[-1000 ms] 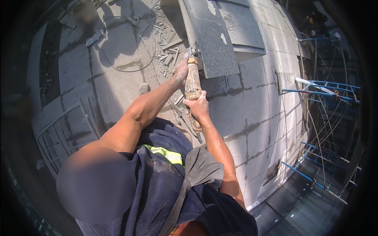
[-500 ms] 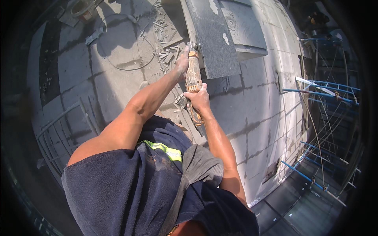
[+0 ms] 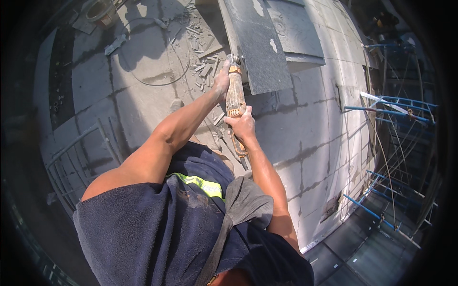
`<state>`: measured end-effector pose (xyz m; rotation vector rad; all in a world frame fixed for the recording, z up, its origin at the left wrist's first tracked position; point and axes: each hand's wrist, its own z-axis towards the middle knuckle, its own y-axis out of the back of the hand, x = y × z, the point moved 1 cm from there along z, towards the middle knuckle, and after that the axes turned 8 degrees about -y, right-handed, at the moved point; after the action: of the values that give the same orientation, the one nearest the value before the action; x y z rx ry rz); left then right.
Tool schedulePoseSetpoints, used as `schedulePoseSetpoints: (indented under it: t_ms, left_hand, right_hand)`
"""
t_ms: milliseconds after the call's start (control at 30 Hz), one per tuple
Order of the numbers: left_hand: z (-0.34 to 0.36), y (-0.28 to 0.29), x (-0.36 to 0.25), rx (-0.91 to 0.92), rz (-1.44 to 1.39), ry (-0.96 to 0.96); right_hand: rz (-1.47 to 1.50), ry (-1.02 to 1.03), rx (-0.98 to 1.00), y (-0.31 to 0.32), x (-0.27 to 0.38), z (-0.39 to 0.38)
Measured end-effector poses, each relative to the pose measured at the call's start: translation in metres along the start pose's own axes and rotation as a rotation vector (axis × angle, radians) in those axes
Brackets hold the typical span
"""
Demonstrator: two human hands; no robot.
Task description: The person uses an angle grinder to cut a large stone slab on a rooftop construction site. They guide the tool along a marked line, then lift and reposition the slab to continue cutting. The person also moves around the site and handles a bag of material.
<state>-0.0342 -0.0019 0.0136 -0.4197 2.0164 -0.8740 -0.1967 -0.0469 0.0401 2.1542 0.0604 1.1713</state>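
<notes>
Stone offcuts [image 3: 206,70] lying left of a grey slab [image 3: 260,52], bucket [image 3: 106,20] standing farther off, blue scaffolding [image 3: 387,113] spanning at right; left hand [image 3: 221,83] and right hand [image 3: 242,125] still gripping the grinder [image 3: 235,93] at the slab's left edge, as before.

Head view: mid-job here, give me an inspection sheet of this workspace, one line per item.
Surface: pale gray paved floor, dusty, with dark joint lines.
Things in hand: dusty orange-and-beige elongated power tool, its head at the edge of a flat dark-gray stone slab; contact cannot be told.
Clutter: narrow gray stone-like strips scattered left of the slab.
Hands: left hand holds the tool's front end; right hand grips its rear.
Cables: thin dark looped cable on the floor, left of the strips; where it leads is unclear.
Surroundings: round brown bucket at upper left, gray metal barred frame at left, blue tubular scaffolding at right.
</notes>
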Motion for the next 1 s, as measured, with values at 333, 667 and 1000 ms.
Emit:
schedulePoseSetpoints:
  t_ms: [333, 667, 1000]
  left_hand:
    - [0.006, 0.0, -0.006, 0.021, -0.007, 0.012]
    - [-0.022, 0.004, 0.006, -0.082, 0.09, -0.013]
    - [0.008, 0.002, -0.007, 0.003, 0.04, -0.033]
  right_hand:
    - [-0.013, -0.094, 0.045, 0.004, 0.018, 0.002]
    - [-0.09, -0.08, 0.007, 0.003, -0.008, -0.014]
    - [0.068, -0.137, 0.12, 0.01, 0.038, -0.006]
